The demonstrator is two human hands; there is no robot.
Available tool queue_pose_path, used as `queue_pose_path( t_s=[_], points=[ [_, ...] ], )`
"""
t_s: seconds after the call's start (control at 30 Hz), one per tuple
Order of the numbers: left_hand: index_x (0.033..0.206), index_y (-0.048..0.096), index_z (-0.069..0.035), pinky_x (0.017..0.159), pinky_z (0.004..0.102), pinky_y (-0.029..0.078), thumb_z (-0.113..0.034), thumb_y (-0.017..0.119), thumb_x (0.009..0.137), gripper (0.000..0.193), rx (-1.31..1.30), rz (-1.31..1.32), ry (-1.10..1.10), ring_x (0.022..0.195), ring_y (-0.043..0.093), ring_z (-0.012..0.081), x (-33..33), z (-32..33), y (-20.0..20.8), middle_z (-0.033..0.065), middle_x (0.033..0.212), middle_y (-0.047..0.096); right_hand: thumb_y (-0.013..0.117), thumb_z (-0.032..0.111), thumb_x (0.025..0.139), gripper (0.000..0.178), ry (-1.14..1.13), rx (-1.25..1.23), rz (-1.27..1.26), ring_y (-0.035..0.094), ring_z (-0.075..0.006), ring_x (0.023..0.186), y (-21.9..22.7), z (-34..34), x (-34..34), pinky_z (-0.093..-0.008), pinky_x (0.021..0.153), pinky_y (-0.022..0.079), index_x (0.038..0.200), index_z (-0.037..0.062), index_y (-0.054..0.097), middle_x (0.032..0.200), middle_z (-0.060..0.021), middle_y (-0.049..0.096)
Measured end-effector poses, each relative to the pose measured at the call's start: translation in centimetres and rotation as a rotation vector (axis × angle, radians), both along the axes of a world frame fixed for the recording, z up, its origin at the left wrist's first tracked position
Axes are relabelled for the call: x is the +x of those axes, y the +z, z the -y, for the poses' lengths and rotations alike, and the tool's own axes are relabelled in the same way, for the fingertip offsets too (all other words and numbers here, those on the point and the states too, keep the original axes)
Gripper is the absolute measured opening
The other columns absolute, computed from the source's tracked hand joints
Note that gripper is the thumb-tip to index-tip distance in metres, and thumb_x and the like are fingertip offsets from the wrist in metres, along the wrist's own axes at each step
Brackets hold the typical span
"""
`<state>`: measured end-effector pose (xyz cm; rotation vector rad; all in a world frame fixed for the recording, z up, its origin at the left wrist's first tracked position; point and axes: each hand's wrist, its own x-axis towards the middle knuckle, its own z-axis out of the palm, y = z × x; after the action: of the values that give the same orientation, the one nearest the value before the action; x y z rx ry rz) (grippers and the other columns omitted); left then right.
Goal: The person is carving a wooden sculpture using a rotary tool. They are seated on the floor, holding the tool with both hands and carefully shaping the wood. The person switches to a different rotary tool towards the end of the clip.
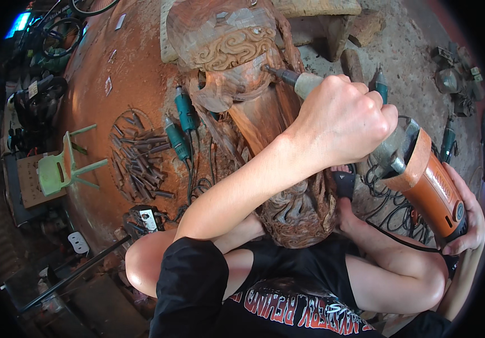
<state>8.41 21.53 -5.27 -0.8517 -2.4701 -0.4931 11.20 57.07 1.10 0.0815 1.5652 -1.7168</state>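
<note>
A large carved wood piece [253, 115] with scroll relief stretches from the far side down to between my legs. My left hand [346, 121] wraps in a fist around the front of an orange power carving tool [431, 194]. At the tool's rear, my right hand [470, 217] grips the orange body, fingers curled around its end. The dark bit [279, 73] points left, its tip at the carving just below the scrolled band. Whether the bit is turning cannot be seen. My left forearm crosses over the lower carving and hides part of it.
Teal handheld grinders [184, 110] lie on both sides, with black cords [389, 191] trailing. Left of the carving is a pile of chisels [141, 160]. Farther left are a pale green chair [54, 172] and a white power strip [77, 242]. A wooden slab [321, 8] lies at the far side.
</note>
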Motion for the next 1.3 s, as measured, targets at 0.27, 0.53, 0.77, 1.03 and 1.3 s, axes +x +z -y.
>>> queue_pose_path(
  t_s=[0.27,0.53,0.77,1.03,1.3],
  points=[
    [0.075,0.063,-0.012,0.059,0.0363,0.055,-0.016,0.072,0.067,0.012,0.012,-0.015,-0.021,0.065,0.069,0.0226,-0.7,0.5,0.0,0.0033,0.064,0.061,0.083,-0.003,0.029,0.146,0.004,0.029,-0.008,0.053,-0.0339,0.139,0.4,0.3,-0.2,-0.0422,0.116,0.041,0.160,-0.0113,0.019,0.154,-0.0263,0.046],
    [0.075,0.063,-0.011,0.059,0.0365,0.055,-0.016,0.073,0.068,0.013,-0.011,0.004,-0.024,0.065,0.069,0.0228,-1.0,0.6,0.3,0.0038,0.065,0.061,0.082,-0.004,0.028,0.146,0.020,0.025,-0.005,0.053,-0.0326,0.138,0.6,0.4,-0.5,-0.0415,0.117,0.039,0.160,-0.0108,0.020,0.153,-0.0248,0.047],
    [0.076,0.062,-0.011,0.059,0.0377,0.055,-0.018,0.076,0.066,0.018,0.016,0.007,-0.010,0.066,0.069,0.0233,-0.8,-0.2,-0.2,0.0037,0.064,0.061,0.081,-0.004,0.027,0.147,0.021,0.012,0.007,0.053,-0.0315,0.138,0.1,0.2,-1.0,-0.0408,0.118,0.038,0.160,-0.0105,0.021,0.153,-0.0234,0.048],
    [0.075,0.062,-0.011,0.059,0.0372,0.054,-0.019,0.076,0.065,0.019,0.018,0.009,-0.016,0.066,0.070,0.0232,-1.1,-0.4,-0.3,0.0037,0.065,0.062,0.080,-0.005,0.026,0.147,0.052,-0.021,0.021,0.055,-0.0326,0.136,-0.1,-0.7,-1.6,-0.0408,0.117,0.040,0.160,-0.0098,0.021,0.152,-0.0233,0.049],
    [0.074,0.062,-0.011,0.058,0.0364,0.055,-0.019,0.076,0.065,0.019,0.010,-0.009,-0.005,0.066,0.070,0.0228,-1.2,-0.1,-0.2,0.0035,0.065,0.062,0.080,-0.005,0.026,0.146,-0.015,-0.006,0.018,0.054,-0.0321,0.138,-0.4,-0.7,-1.4,-0.0403,0.119,0.037,0.160,-0.0100,0.022,0.153,-0.0243,0.048]
  ],
)
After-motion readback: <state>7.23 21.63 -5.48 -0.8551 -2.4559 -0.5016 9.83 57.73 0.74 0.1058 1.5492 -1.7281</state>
